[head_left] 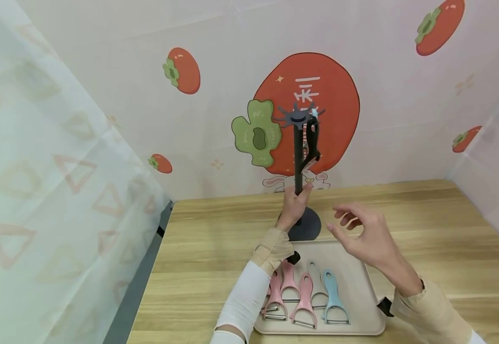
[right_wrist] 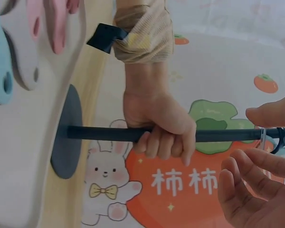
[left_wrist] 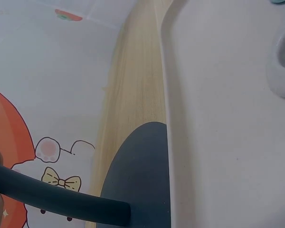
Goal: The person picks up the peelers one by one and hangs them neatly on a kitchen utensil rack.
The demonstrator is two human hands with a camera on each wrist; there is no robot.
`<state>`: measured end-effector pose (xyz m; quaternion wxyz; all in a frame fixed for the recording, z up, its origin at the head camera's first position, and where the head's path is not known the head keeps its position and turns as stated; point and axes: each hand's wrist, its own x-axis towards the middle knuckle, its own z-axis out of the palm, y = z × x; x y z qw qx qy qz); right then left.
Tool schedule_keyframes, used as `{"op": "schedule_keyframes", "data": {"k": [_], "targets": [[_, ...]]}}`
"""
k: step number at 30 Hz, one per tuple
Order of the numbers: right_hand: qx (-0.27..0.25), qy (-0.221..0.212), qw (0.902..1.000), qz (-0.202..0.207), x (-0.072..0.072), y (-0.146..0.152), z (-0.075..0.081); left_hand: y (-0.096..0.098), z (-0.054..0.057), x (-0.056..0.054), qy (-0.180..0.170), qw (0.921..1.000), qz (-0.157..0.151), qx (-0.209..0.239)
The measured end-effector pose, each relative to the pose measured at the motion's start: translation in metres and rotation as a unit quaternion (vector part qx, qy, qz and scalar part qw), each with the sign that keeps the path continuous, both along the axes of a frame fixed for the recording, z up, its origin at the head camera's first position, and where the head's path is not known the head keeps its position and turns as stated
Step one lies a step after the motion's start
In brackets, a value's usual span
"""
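Observation:
My left hand [head_left: 293, 208] grips the dark pole of a hook stand [head_left: 298, 153] low down, a little above its round base [head_left: 311, 228]. In the right wrist view the fingers of that left hand [right_wrist: 161, 126] wrap round the pole. From a hook on the right side of the stand's top hangs a black peeler [head_left: 312, 136], handle up and blade down. My right hand [head_left: 367, 234] is in the air right of the stand, fingers loosely bent, thumb apart from them, holding nothing.
In front of the stand lies a beige tray [head_left: 361, 296] with several pink peelers [head_left: 305, 291], a grey peeler [head_left: 315, 277] and a light blue peeler [head_left: 332, 291]. The wooden table [head_left: 197, 258] meets a patterned backdrop [head_left: 219, 28] behind; a hanging sheet [head_left: 60, 143] is at the left.

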<state>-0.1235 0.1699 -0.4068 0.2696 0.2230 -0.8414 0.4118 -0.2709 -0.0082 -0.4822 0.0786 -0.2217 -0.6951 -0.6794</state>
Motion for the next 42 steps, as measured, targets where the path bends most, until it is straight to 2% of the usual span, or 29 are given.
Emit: {"op": "schedule_keyframes", "data": {"k": [5,9,15,20,27,34,38,42], "targets": [[0.016,-0.031,0.9994,0.002,0.011,0.002,-0.013,0.000,0.001,0.000,-0.002,1.0000,-0.006,0.003],[0.032,-0.073,0.9968,0.000,0.019,0.003,-0.023,0.000,0.002,0.000,-0.003,0.9999,-0.011,0.007],[0.069,-0.142,0.9874,-0.002,0.030,0.004,-0.040,-0.001,0.001,0.000,-0.005,0.9999,-0.009,0.014],[0.074,-0.182,0.9804,0.004,0.037,0.003,-0.055,0.000,0.001,0.001,-0.011,0.9998,-0.010,0.012],[0.072,-0.207,0.9757,0.009,0.044,0.004,-0.076,-0.001,0.000,0.000,-0.008,0.9997,-0.013,0.018],[0.070,-0.216,0.9739,0.005,0.050,0.002,-0.088,0.000,-0.001,-0.002,-0.002,0.9997,-0.015,0.022],[0.091,-0.251,0.9636,-0.009,0.053,0.002,-0.093,0.001,-0.001,-0.001,-0.003,0.9997,-0.015,0.020],[0.115,-0.285,0.9515,0.000,0.055,0.002,-0.098,0.001,0.000,0.001,-0.008,0.9997,-0.011,0.022]]}}
